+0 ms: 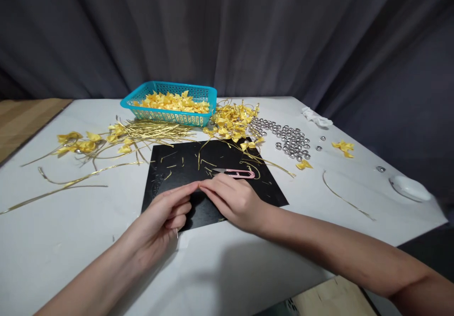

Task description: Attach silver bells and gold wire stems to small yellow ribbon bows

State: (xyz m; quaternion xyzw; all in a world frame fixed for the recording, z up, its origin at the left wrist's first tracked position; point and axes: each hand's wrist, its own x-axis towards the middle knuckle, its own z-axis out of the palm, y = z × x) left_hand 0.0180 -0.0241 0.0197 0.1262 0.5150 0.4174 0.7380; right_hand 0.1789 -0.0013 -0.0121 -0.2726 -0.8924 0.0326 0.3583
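Grey curtain [248, 37] at 12, white table [71, 245] beneath

Head view, clock centred on the black mat [204, 212]. I see left hand [159, 216] and right hand [237, 197] meeting over it, fingertips pinched together on a tiny golden piece [199, 186], too small to identify. Left's other fingers curled; right's partly hidden. Two-sided pinch probably steadies it. Pink-handled snips [251, 174] on mat, just beyond right hand, likely parked for quick reach. Teal basket [159, 115] of yellow pieces [170, 102] at 11, gold wires [159, 130] before it, silver beads [294, 141] at 2: supplies grouped by kind, I judge.

Edges: table's right side slants away past the white dish [410, 188] at 3. More room towards 8; forward travel would meet wires.
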